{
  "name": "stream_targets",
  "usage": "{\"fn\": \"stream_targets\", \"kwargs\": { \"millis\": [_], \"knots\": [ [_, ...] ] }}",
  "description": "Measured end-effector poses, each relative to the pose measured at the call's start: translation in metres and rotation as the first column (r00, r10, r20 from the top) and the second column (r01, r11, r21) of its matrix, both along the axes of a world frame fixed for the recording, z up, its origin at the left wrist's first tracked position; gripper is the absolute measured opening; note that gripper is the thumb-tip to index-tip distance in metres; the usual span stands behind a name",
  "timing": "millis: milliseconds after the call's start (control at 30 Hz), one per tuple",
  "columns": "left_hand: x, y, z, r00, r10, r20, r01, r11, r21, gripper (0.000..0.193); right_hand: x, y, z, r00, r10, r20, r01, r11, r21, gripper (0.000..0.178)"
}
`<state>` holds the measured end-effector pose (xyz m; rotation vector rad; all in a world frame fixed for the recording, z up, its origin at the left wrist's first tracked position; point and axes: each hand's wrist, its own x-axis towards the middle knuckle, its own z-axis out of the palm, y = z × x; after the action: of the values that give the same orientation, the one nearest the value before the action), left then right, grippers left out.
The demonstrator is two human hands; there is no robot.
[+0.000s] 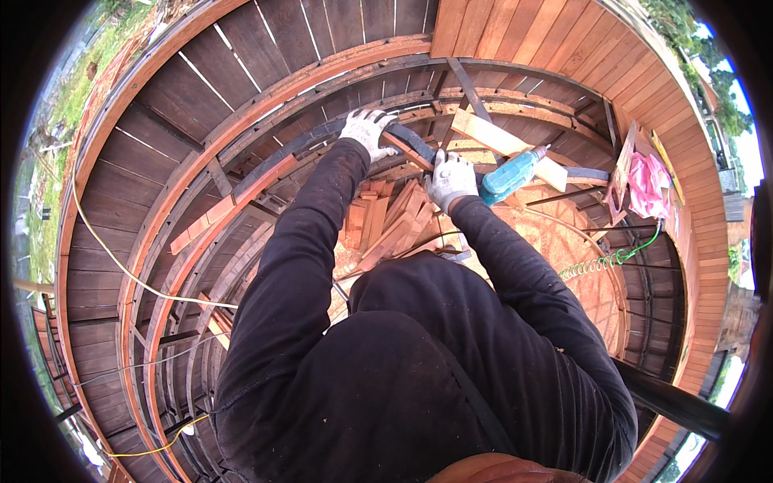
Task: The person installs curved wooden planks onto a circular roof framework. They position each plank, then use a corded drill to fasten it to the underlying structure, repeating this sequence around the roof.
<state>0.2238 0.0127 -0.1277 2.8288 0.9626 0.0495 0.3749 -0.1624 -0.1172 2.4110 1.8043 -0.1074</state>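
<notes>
Landmark: curved dark metal rail (419,143) of the round slatted wooden structure. Left hand (366,129), white-gloved, sat on the rail, fingers curled down over it and a short reddish wood strip (403,151) lying across it. Right hand (451,181), gloved, was just below the rail, fingers wrapped round the handle of a teal power drill (509,175). Drill body pointed right, beside a pale plank (507,145). Offcut pile (378,221) lay below the rail.

A curved dark metal frame (419,145) with cross bars carries the things. A pale wooden plank (503,146) lies across its bars, and a reddish wooden slat (233,201) rests along the left curve. Below, short wood offcuts (382,221) are heaped on a sawdust-strewn floor (564,241).
</notes>
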Motion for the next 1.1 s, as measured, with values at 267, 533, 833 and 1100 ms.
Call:
{"fn": "stream_targets", "kwargs": {
  "millis": [267,533,833,1100],
  "knots": [
    [0.001,0.003,-0.006,0.999,0.003,0.053,-0.003,1.000,0.003,0.080,-0.001,0.001,0.005,1.000,-0.014,-0.014,0.013,1.000,-0.028,0.061],
    [0.008,0.000,-0.004,0.998,0.060,0.019,-0.061,0.998,0.004,0.085,-0.001,0.002,0.004,1.000,-0.014,-0.021,0.013,1.000,-0.020,0.061],
    [0.006,-0.005,0.002,0.999,0.033,0.015,-0.034,0.998,0.051,0.085,-0.001,0.001,0.003,1.000,-0.008,-0.007,0.008,1.000,-0.021,0.059],
    [0.013,0.003,0.010,0.995,0.026,-0.098,-0.023,0.999,0.032,0.090,-0.001,0.000,0.000,1.000,0.004,0.009,-0.004,1.000,0.026,0.059]
  ]
}}
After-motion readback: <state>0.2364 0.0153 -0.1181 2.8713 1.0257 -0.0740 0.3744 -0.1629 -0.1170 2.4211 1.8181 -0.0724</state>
